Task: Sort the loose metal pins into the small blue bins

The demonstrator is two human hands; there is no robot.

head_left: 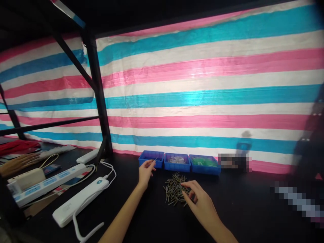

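A loose pile of thin, brass-coloured metal rods (174, 190), which look like long screws, lies on the black table. My right hand (199, 199) is at the pile's right edge, its thumb and index finger apart, with nothing visible between them. In front of the left blue bin (144, 162), my left hand (145, 173) is raised in a pinch. One thin rod (156, 159) seems to stick up from its fingertips. The middle blue bin (177, 166) holds small clear plastic bits (176, 159). Green pieces (204, 161) fill the right blue bin (206, 169).
White power strips (78, 202) and their cables (76, 224) lie on the left. Behind them are a beige adapter (27, 179) and red cloth (19, 147). A black metal post (97, 91) rises at the back left, before a striped plastic sheet (202, 84). Pixelated patches cover things at right.
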